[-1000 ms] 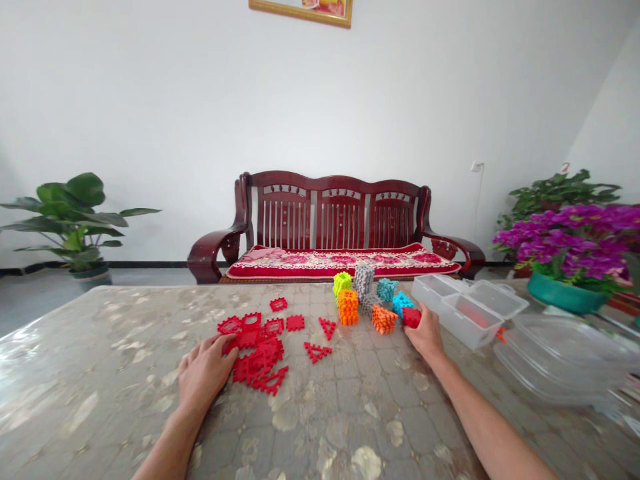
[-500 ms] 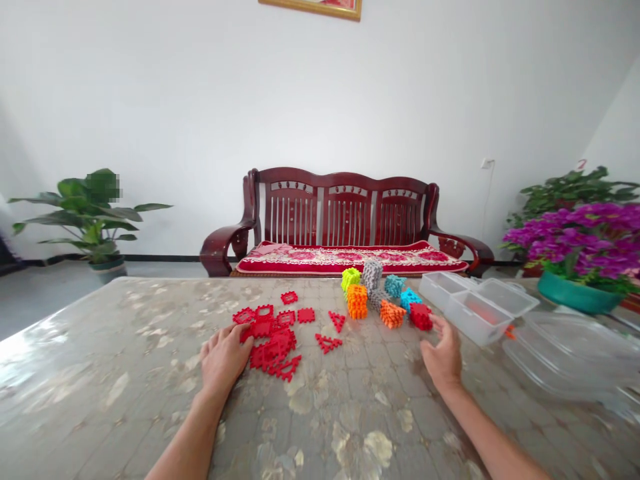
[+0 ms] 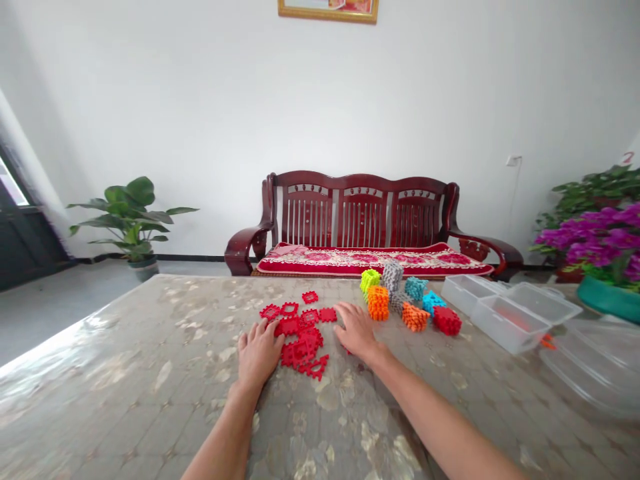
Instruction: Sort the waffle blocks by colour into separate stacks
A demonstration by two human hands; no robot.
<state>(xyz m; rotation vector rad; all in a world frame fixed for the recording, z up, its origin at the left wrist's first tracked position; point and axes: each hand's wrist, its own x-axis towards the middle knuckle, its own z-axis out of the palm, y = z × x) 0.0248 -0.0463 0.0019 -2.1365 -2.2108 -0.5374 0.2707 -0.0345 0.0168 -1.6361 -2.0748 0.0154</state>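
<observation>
Several flat red toothed pieces (image 3: 303, 347) lie in a loose heap on the patterned table. My left hand (image 3: 260, 350) rests at the heap's left edge, fingers apart, its fingertips touching a red piece. My right hand (image 3: 356, 330) is over the table to the right of the heap, fingers spread, with its fingertips beside a solid red square (image 3: 328, 314). It covers most of the red triangles; a bit of red shows under it. Right of it stand stacks of orange (image 3: 378, 303), yellow-green (image 3: 370, 281), grey (image 3: 393, 275), teal, blue and red pieces (image 3: 447, 321).
At the right are an open clear divided box (image 3: 510, 319), clear lids (image 3: 595, 363), a few orange bits and purple flowers in a green pot (image 3: 607, 299). Beyond the table stands a wooden bench (image 3: 360, 213) with a red cover; a potted plant (image 3: 133, 217) is at the left.
My right hand has left the stack of red pieces and moved left, over the red triangles near the heap. My left hand stays by the heap. The view has turned slightly left.
</observation>
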